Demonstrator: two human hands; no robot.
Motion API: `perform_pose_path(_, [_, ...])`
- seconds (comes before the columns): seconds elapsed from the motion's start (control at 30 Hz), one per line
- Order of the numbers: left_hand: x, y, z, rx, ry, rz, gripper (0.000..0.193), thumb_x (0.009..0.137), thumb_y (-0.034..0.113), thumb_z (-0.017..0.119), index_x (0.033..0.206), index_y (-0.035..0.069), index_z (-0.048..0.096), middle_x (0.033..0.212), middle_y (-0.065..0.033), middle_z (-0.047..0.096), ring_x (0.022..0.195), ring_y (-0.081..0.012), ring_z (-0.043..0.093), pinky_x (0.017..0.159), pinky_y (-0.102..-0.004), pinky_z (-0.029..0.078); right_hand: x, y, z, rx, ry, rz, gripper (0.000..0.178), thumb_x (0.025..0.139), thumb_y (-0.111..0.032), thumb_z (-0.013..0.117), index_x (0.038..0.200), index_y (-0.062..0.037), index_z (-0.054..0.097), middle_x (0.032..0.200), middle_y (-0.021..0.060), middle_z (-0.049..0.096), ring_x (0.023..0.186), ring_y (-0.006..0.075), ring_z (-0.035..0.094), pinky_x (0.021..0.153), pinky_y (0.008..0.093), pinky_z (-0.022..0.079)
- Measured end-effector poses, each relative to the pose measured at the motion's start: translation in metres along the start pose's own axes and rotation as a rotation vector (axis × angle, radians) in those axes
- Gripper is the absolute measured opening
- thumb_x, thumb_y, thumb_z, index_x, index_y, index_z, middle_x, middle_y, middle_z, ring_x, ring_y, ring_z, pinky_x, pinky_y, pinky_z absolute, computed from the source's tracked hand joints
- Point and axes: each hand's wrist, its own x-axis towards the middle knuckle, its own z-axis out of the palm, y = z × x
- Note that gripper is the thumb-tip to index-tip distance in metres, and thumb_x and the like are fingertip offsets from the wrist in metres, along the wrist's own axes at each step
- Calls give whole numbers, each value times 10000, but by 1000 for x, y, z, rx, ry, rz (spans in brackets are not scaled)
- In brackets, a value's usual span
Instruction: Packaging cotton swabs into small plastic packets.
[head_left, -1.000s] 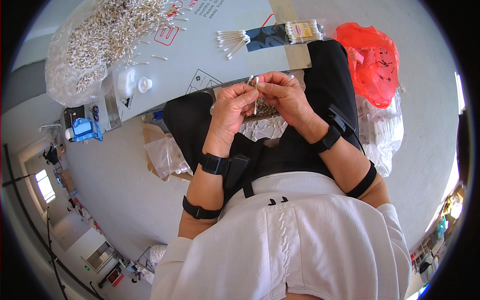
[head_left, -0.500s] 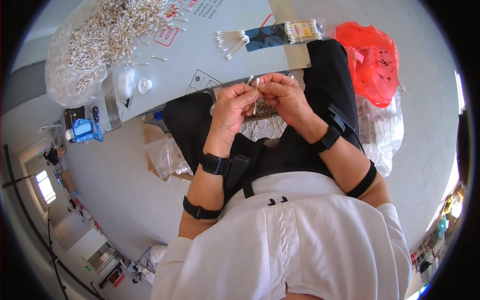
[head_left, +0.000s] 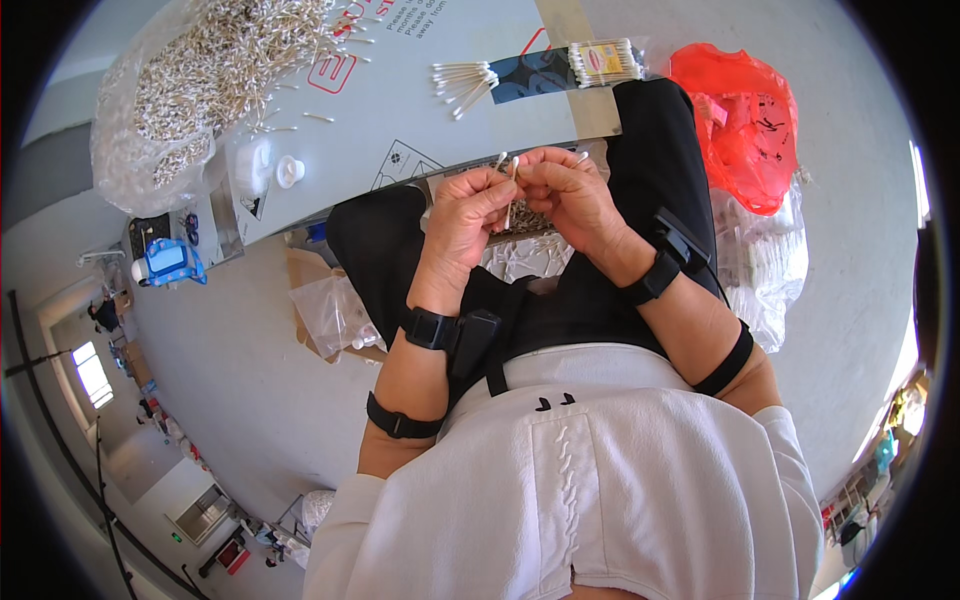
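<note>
Over my lap, close to the table edge, my hands meet around cotton swabs. My left hand (head_left: 465,218) is closed, its thumb and fingers pinching a cotton swab (head_left: 508,212) that hangs nearly upright between the hands. A second white tip shows just above the left fingers. My right hand (head_left: 575,200) is pinched as well, its fingertips meeting that same swab near its upper end. Another swab tip (head_left: 583,157) sticks out behind the right-hand fingers; most of its stick is hidden. Beyond, on the table (head_left: 390,110), lies a small fanned group of swabs (head_left: 466,82).
A clear bag (head_left: 115,150) spills a big heap of swabs (head_left: 215,70) at the far left. Near it stand white plastic cups (head_left: 289,171). A packed swab bundle (head_left: 606,63) rests on a dark strip (head_left: 530,75). A red bag (head_left: 740,130) is at the right, a cardboard box (head_left: 310,270) below the table.
The lower end of the swab between my hands has tilted slightly to the left. Otherwise both hands stay in nearly the same place, still pinching.
</note>
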Motion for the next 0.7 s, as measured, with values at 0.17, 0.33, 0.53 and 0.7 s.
perform_pose_path(0.17, [0,0,2,-3,-4,2,105,848,100,704,792,13,686,636,23,559,532,-60,433,514,-216,371,1,0,-1,-16,17,-7,21,859,-43,661,856,-32,678,746,-7,626,629,48,541,534,180,371])
perform_pose_path(0.33, [1,0,0,-1,-15,-5,115,851,109,703,797,9,685,639,24,560,536,-60,435,514,-218,372,0,1,-1,-13,7,-24,20,854,-34,657,852,-31,677,754,-5,629,633,49,544,538,181,378])
perform_pose_path(0.53, [1,-1,-2,-36,-25,-22,124,860,113,693,816,-3,685,647,18,564,535,-61,433,517,-225,378,0,0,0,-26,21,-8,6,842,-38,673,839,-34,677,764,-8,631,602,45,503,536,178,364])
perform_pose_path(0.7, [0,-1,0,-30,-21,-24,131,862,119,695,823,-6,685,655,13,572,535,-62,436,517,-225,381,1,1,-1,-30,27,-6,15,837,-48,683,837,-34,678,724,-3,626,577,44,493,514,183,344])
